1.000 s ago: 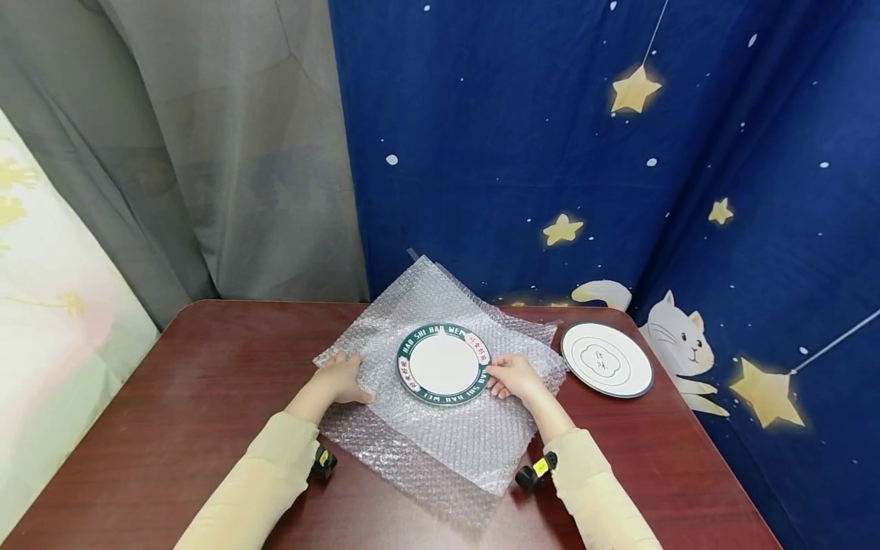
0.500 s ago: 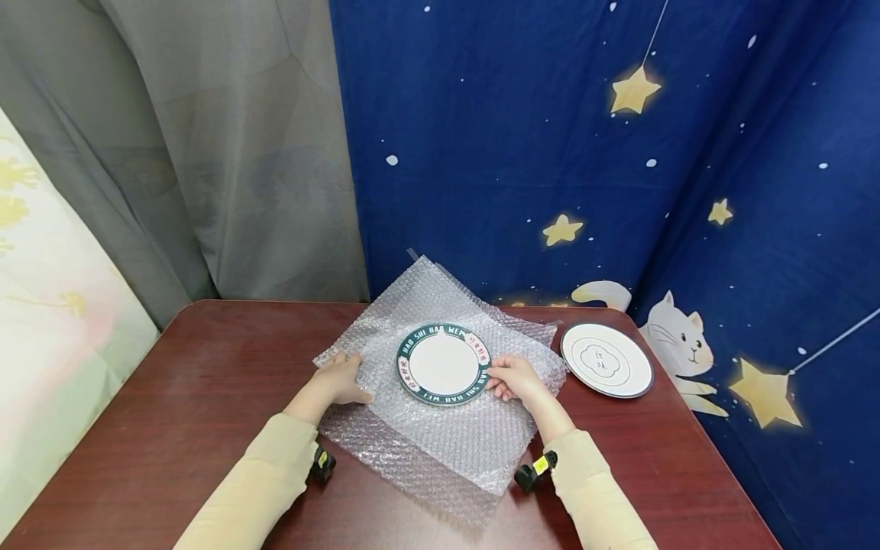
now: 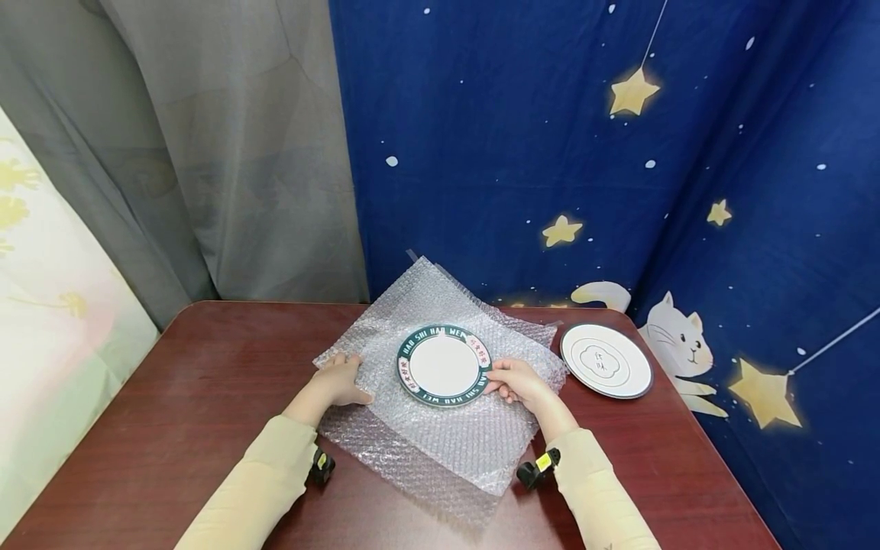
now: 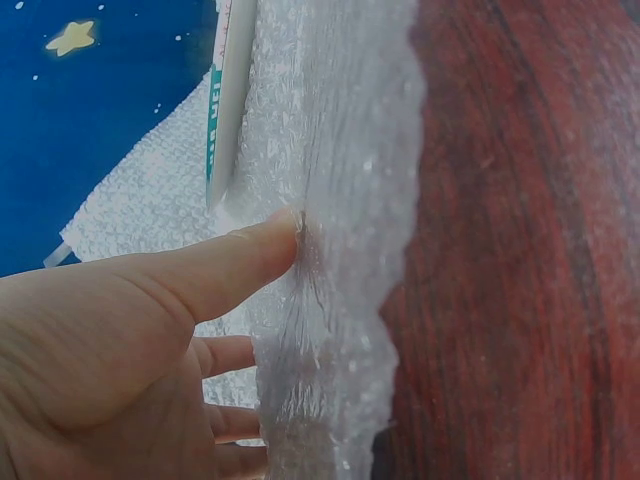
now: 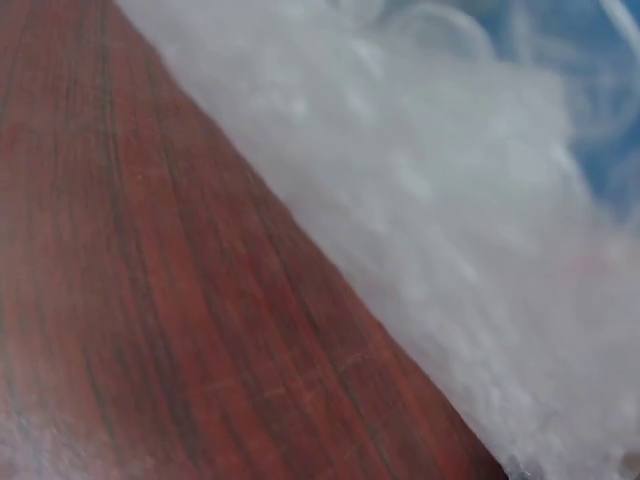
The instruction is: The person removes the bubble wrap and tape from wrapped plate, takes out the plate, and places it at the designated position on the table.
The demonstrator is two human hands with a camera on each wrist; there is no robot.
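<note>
A plate [image 3: 447,367] with a dark green lettered rim lies on sheets of bubble wrap [image 3: 461,435] in the head view. My right hand [image 3: 514,380] pinches the right side of its rim between thumb and fingers. To the plate's left, my left hand [image 3: 340,380] rests on the wrap, thumb and fingers spread. From the left wrist, the straight thumb [image 4: 245,262] presses the crinkled wrap [image 4: 340,230], and the plate's edge [image 4: 228,110] stands just beyond it. Blurred wrap [image 5: 400,180] fills much of the right wrist view, where the hand does not show.
A second plate [image 3: 606,360], white with a thin dark rim and a printed motif, lies at the right beside the wrap's corner. All this is on a reddish-brown wooden table [image 3: 227,382]. Behind its far edge hang a grey curtain [image 3: 275,153] and a blue starry curtain [image 3: 481,153].
My right hand has shifted very slightly, its fingers curling a little more at the plate's rim. The left hand and the second plate stay where they were.
</note>
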